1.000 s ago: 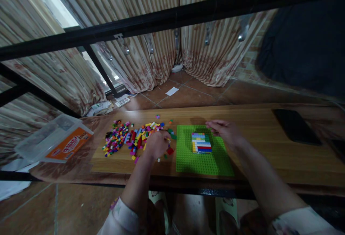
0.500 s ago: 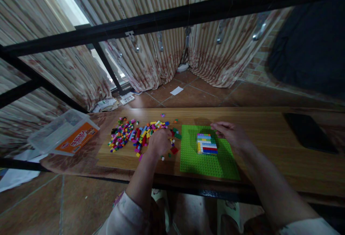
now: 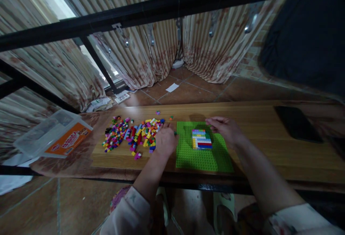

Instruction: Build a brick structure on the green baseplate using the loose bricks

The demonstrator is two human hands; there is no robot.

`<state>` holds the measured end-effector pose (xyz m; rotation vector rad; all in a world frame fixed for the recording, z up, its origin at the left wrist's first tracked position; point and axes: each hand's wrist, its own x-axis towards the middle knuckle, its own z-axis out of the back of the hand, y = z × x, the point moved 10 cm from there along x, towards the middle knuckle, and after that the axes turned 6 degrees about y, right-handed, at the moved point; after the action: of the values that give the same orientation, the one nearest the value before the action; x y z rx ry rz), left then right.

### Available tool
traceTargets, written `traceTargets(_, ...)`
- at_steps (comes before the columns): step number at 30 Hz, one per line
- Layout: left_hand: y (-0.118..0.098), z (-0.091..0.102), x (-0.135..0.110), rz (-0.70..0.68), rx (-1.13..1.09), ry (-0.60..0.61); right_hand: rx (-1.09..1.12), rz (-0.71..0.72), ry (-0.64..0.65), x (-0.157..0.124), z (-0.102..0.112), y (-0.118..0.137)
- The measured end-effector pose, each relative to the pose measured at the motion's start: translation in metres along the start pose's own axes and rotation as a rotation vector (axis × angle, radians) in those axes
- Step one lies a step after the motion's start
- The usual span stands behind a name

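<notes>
My left hand (image 3: pixel 166 141) is palm down over the right side of the loose toy bricks (image 3: pixel 147 133), close to the green baseplate's left edge. Its fingers reach forward, apart, and partly hide bricks beneath. My right hand (image 3: pixel 225 128) hovers above the far right part of the baseplate (image 3: pixel 203 161), thumb and fingertips pinched together. Whatever lies in that pinch is too small to make out. Between the hands, a block of stacked bricks (image 3: pixel 202 139) in white, blue, red, yellow and other colours sits on the baseplate.
Another heap of small mixed bricks (image 3: pixel 116 134) lies farther left on the wooden board (image 3: pixel 253 156). A clear plastic box with an orange label (image 3: pixel 68 139) stands at the left end. A dark flat object (image 3: pixel 298 124) lies at right. A black bar (image 3: pixel 151 10) crosses beyond.
My left hand has moved right across the bricks, toward the baseplate. My right hand stays pinched above the baseplate. The whole view has shifted slightly.
</notes>
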<state>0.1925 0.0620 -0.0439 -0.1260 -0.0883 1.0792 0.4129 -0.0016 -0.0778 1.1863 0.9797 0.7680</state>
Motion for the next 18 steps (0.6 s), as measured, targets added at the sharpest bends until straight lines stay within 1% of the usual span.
traceTargets(4, 0.011, 0.001, 0.002, 0.0, -0.05, 0.045, 0.005, -0.003, 0.002, -0.001, 0.002, 0.002)
traceTargets(6, 0.014, 0.005, 0.002, -0.044, -0.099, 0.073, 0.003, 0.002, 0.007, -0.001, 0.002, 0.002)
traceTargets(9, 0.013, 0.005, -0.004, -0.128, -0.175, 0.193, 0.004, 0.015, 0.012, 0.0, 0.002, 0.003)
traceTargets(11, 0.013, 0.003, -0.012, -0.138, -0.168, 0.277, 0.007, 0.023, 0.011, 0.0, 0.002, 0.002)
traceTargets(12, 0.014, 0.002, -0.016, -0.132, -0.143, 0.301, 0.006, 0.026, 0.012, 0.001, 0.001, 0.002)
traceTargets(14, 0.011, 0.0, -0.024, -0.131, -0.082, 0.316, 0.0, 0.034, 0.017, 0.001, 0.001, 0.003)
traceTargets(18, 0.001, -0.005, -0.032, -0.162, -0.015, 0.297, -0.001, 0.025, 0.026, 0.0, 0.0, 0.006)
